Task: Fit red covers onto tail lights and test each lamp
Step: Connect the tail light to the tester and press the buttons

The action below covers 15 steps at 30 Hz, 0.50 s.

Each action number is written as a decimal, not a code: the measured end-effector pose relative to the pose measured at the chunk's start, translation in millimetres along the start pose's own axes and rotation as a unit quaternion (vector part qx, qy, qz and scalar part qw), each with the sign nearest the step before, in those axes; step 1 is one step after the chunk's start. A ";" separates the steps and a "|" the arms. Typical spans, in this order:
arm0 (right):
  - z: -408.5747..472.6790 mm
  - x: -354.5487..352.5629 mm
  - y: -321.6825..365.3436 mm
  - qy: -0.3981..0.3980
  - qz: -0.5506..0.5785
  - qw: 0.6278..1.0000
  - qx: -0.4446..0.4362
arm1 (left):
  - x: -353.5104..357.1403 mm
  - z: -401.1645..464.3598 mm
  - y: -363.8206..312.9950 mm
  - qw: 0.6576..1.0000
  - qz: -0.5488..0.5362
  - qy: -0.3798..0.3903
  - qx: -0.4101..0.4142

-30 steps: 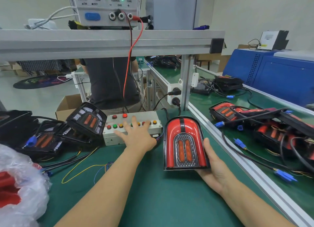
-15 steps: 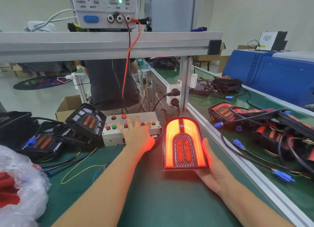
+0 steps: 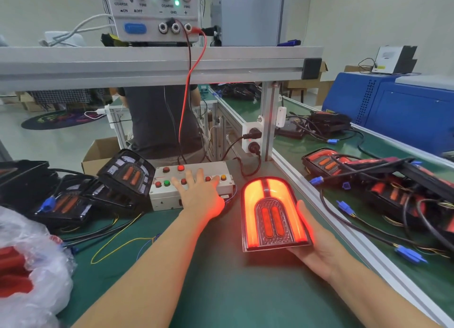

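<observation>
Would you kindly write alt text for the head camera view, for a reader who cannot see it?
A person's right hand cradles a tail light glowing orange-red over a green bench, while the left hand rests spread fingers on a white button box. Unlit lamps and cables lie to both sides; a power supply sits on the shelf above.

So the left hand (image 3: 200, 196) sits on the button box (image 3: 190, 187), fingers spread over the buttons. Just right of that hand is the tail light (image 3: 272, 214), propped on the bench (image 3: 221, 291) with the right hand (image 3: 317, 249) under its right side. Left of the left hand there's a heap of uncovered lamps (image 3: 98, 187), one leaning against the box, and nearer than those a plastic bag (image 3: 32, 268). Beyond the right hand, across a rail (image 3: 344, 232), more lamps and cables (image 3: 383, 185) lie piled. Behind the box, up on a shelf (image 3: 152, 62), sits the power supply (image 3: 154, 10).
</observation>
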State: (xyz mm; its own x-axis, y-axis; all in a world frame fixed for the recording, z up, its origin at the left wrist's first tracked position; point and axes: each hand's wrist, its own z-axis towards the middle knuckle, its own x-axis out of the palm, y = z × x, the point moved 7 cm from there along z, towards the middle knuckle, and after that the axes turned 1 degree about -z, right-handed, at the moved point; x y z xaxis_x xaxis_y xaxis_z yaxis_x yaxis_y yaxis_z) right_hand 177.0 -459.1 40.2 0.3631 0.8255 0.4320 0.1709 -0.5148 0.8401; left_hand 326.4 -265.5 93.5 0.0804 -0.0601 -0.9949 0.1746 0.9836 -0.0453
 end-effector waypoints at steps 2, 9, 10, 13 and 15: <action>-1.3 -1.4 3.3 -0.008 -0.020 1.000 0.003 | 0.1 -1.8 -0.3 1.000 0.010 0.009 0.005; 1.4 -3.4 20.9 -0.016 -0.243 0.969 0.033 | -35.3 -18.0 25.1 0.988 -0.145 -0.046 0.003; 1.2 -2.2 26.6 -0.022 -0.300 0.953 0.012 | -38.3 -22.6 32.1 0.984 -0.173 -0.046 0.011; 3.2 0.4 51.5 -0.059 -0.541 0.835 -0.082 | -23.3 -42.8 46.0 0.989 -0.136 0.046 0.028; 3.2 4.8 64.5 -0.088 -0.650 0.746 -0.111 | -2.4 -54.6 51.8 0.991 -0.073 0.107 0.031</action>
State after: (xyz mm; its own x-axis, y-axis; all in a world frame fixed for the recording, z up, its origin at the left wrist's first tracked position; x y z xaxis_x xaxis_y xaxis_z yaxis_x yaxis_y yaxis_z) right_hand 192.7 -489.1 95.3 0.1406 0.5400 -0.8298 0.3349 0.7628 0.5531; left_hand 281.7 -205.2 88.7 -0.1599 -0.1577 -0.9745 0.2295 0.9542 -0.1921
